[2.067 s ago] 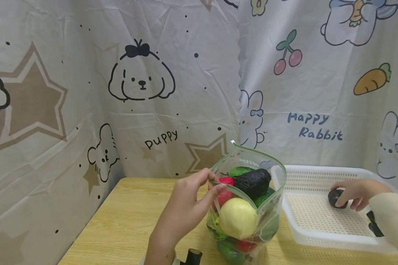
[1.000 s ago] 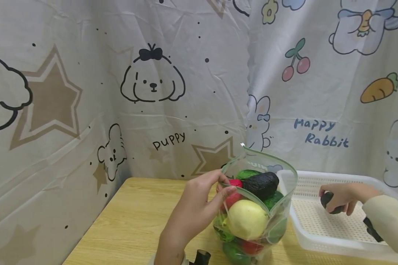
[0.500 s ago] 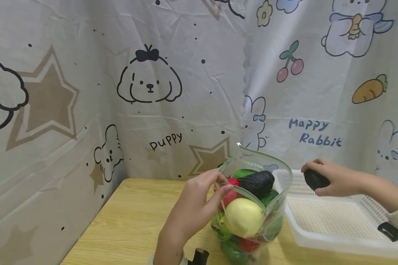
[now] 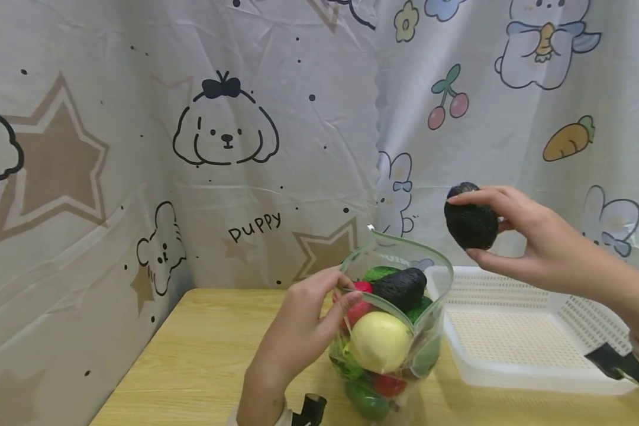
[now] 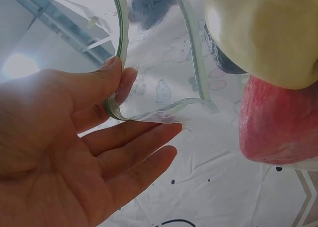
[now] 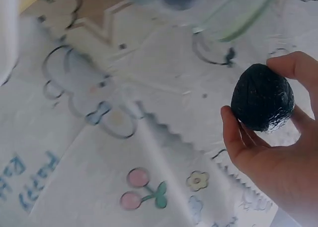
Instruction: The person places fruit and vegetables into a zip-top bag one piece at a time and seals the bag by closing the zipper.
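Observation:
My left hand (image 4: 309, 319) pinches the green-edged rim of a clear zip bag (image 4: 441, 284) between thumb and index finger; in the left wrist view its other fingers extend beside the plastic. The bag stands with its mouth open, filled with produce: a pale yellow round fruit (image 4: 380, 342), a dark avocado-like piece (image 4: 402, 288), red pieces (image 4: 390, 386) and several green ones. Held up right of the bag's mouth is a dark avocado (image 4: 471, 218), gripped by the thumb and fingers of my right hand (image 4: 532, 239). The right wrist view shows the avocado (image 6: 262, 98) apart from the bag.
A white perforated plastic basket (image 4: 511, 373) stands right of the bag on the wooden table (image 4: 191, 355). Behind the table hangs a pale curtain (image 4: 298, 118) with cartoon prints. Black straps are on both wrists.
My right hand has picked the avocado out of the white basket, raised it and carried it left towards the bag. The left hand keeps its pinch on the bag's rim.

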Motion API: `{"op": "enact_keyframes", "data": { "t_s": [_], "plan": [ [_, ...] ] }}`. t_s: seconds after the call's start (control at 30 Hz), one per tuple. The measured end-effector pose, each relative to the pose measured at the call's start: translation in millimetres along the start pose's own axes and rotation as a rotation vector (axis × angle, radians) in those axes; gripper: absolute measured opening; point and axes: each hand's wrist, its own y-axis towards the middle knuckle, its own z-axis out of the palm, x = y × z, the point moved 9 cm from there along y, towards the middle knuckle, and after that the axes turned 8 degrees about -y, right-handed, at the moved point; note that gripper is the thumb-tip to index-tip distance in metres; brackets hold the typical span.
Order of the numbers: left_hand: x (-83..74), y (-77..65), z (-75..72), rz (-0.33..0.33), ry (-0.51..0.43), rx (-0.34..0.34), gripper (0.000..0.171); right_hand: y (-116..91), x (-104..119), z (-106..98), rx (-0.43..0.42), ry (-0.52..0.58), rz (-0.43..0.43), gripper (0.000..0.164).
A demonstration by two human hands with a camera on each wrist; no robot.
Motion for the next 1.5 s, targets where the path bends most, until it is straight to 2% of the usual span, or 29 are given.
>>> {"op": "enact_keyframes", "data": {
  "t_s": [0.17,0.33,0.53,0.83,1.5],
  "plan": [
    [2.5,-0.4,-3.6,-0.016,-0.002,0.003,0.009,11,38,1,0.013,0.136,-0.105,0.076],
    [4.0,-0.9,-4.3,-0.033,0.000,0.003,0.008,16,55,13,0.081,0.239,-0.169,0.068],
    [5.6,-1.9,-3.5,-0.040,0.012,0.004,0.007,16,57,25,0.142,0.283,-0.187,0.064],
    [4.5,-0.6,-2.8,-0.022,0.009,0.003,0.008,15,57,30,0.189,0.294,-0.199,0.061],
    [0.0,0.6,2.0,-0.021,0.001,0.014,0.007,9,54,27,0.178,0.276,-0.208,0.062]
  ]
}}
